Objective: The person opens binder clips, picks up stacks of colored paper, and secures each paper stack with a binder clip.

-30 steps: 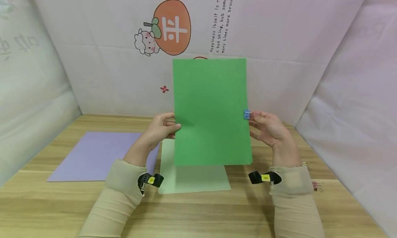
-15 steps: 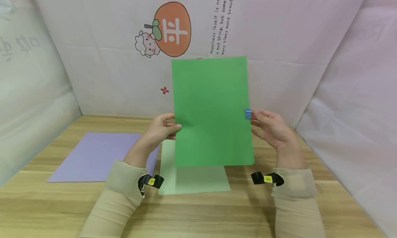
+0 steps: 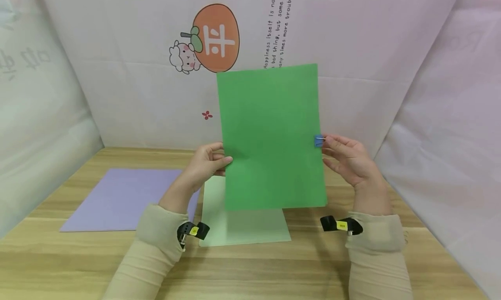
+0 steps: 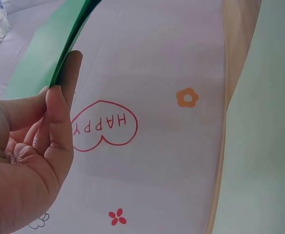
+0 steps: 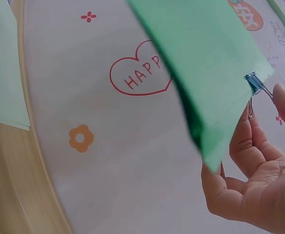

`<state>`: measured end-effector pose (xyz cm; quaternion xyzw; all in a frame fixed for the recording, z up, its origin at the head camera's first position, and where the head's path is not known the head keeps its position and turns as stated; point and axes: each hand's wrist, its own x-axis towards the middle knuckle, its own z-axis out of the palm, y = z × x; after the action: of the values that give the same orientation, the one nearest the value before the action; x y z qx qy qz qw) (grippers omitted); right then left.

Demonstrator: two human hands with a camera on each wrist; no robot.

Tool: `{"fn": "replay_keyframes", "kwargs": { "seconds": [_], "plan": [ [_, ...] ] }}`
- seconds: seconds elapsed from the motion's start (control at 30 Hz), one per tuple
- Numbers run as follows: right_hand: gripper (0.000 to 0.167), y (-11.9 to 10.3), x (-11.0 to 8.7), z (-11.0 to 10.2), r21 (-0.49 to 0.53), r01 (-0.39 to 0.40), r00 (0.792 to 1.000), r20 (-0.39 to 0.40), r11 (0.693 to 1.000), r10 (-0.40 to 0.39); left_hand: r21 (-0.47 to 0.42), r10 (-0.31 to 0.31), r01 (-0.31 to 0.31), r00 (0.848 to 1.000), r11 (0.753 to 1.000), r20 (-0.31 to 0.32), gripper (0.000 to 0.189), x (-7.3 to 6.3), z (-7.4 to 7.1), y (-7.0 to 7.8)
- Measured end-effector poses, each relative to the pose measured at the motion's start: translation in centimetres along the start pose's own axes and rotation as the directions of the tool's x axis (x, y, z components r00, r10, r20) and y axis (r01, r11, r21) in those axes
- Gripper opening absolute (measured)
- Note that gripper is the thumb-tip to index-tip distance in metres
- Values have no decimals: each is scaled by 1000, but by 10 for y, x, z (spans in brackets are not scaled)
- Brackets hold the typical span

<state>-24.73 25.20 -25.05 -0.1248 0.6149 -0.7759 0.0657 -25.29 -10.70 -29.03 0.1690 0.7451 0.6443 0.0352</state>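
A small stack of green paper sheets [image 3: 274, 139] is held up above the table, its face toward the head camera. My left hand [image 3: 206, 164] pinches the left edge, thumb in front and fingers behind; the left wrist view shows the layered edge of the sheets [image 4: 40, 58] between them. A blue binder clip [image 3: 318, 141] sits on the right edge, about midway up. My right hand [image 3: 354, 161] holds the clip by its wire handles. In the right wrist view the thumb meets one handle of the clip [image 5: 253, 82], with fingers behind the other.
Light green paper [image 3: 250, 230] lies on the wooden table [image 3: 242, 274] below the stack. Purple paper [image 3: 125, 200] lies at the left. Printed white cloth [image 3: 137, 100] hangs behind and at both sides. A clip's wire handles [image 3: 406, 238] peek out beside the right sleeve.
My right hand has moved rightward and slightly up with the clip. The green stack has tilted, its right side now higher. My left hand keeps its pinch, shifting slightly right.
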Motion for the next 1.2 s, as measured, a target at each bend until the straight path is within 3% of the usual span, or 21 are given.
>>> {"fn": "replay_keyframes", "kwargs": {
  "seconds": [0.43,0.77,0.87,0.97,1.1,1.2],
  "plan": [
    [19,-3,-7,-18,44,22,999,-40,999,-20,-37,47,-46,999,998,27,37,13,25,-10],
    [19,-6,-12,-33,88,26,999,-50,996,-22,-26,33,-32,999,999,21,43,22,40,-7],
    [20,-6,-13,-38,106,29,998,-51,994,-24,-24,16,-15,1000,1000,26,35,25,44,-4],
    [21,-6,-15,-44,120,34,998,-56,992,-28,-12,-2,2,1000,1000,31,11,28,49,-3],
    [22,-5,-18,-52,127,32,997,-70,991,-23,6,-3,3,999,1000,47,38,32,56,-4],
    [22,-5,-19,-58,112,20,996,-88,993,-10,6,3,-3,998,1000,58,42,35,61,-5]
  ]
}}
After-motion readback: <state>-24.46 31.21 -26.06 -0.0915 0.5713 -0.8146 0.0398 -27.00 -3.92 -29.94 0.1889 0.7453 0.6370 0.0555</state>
